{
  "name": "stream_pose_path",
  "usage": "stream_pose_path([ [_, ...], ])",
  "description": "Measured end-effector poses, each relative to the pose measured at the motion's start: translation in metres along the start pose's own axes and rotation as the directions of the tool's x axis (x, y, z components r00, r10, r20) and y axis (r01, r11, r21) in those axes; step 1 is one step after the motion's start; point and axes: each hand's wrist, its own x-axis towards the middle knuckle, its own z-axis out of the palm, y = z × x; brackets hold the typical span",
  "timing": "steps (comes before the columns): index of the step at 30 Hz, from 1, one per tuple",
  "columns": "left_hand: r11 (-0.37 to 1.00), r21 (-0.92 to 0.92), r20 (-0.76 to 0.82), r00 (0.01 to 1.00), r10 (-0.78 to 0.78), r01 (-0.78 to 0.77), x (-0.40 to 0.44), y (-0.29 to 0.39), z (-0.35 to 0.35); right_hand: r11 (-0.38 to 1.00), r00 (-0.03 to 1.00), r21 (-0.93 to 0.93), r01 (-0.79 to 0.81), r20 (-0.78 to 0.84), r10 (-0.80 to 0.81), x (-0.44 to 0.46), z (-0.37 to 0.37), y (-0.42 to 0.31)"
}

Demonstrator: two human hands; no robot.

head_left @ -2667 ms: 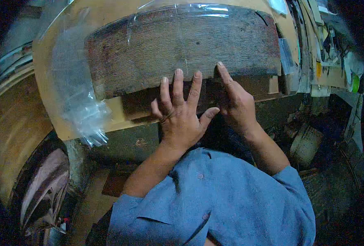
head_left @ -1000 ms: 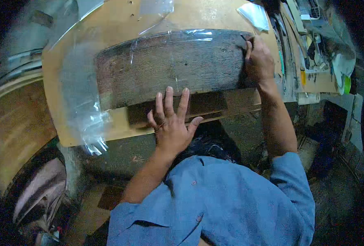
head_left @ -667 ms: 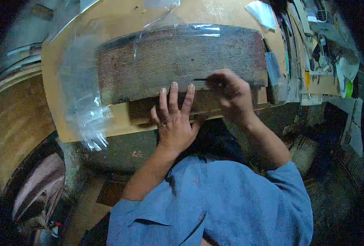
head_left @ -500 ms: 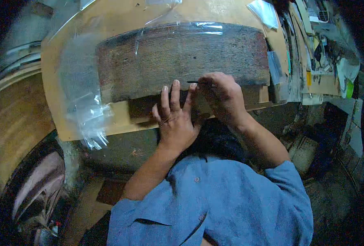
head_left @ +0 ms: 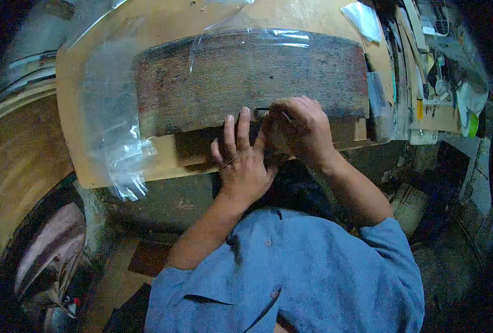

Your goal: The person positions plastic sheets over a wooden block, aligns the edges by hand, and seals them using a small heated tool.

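Note:
A dark, textured curved sheet (head_left: 229, 77) lies on the tan board (head_left: 99, 177), with clear film over its top edge. My left hand (head_left: 245, 161) rests palm down with spread fingers, its fingertips at the sheet's lower edge. Just to its right, my right hand (head_left: 304, 130) is closed around a thin dark tool (head_left: 262, 109). The tool's tip points left over the sheet, close to my left index finger, which is partly hidden by the right hand. What kind of tool it is cannot be made out.
Crumpled clear plastic (head_left: 127, 161) covers the board's left side. A clear plastic piece (head_left: 363, 21) lies at the upper right. Long strips and small items crowd the right side, near a green roll (head_left: 473, 124). A curved brown panel (head_left: 24, 166) stands at the left.
My right hand has gone from the sheet's upper right corner, where the thin dark tool lay, down beside my left hand, with the tool now in it. My left hand has stayed at the lower edge.

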Motion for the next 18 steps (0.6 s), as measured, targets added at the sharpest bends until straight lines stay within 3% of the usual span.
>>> stream_pose_path([
  [4,1.0,-0.018,-0.039,0.999,0.012,-0.013,0.001,0.0,-0.001,0.999,0.996,0.026,0.044,-0.078,-0.042,-0.003,0.004,0.008],
  [6,1.0,0.014,0.044,0.999,0.003,-0.004,0.002,0.003,-0.011,0.939,0.973,0.332,-0.091,-0.169,0.154,-0.006,-0.002,0.009],
  [13,0.991,-0.128,-0.011,0.999,-0.038,0.037,0.005,0.004,-0.007,0.919,0.804,0.23,-0.32,-0.447,0.392,0.016,-0.042,0.095],
  [17,0.998,-0.066,0.009,1.0,-0.014,0.014,0.001,0.006,-0.013,0.921,0.8,0.092,-0.378,-0.468,0.375,0.021,-0.056,0.096],
  [18,0.998,-0.07,0.011,1.0,-0.001,0.002,-0.003,0.005,-0.014,0.946,0.808,-0.039,-0.323,-0.531,0.254,0.018,-0.058,0.09],
])
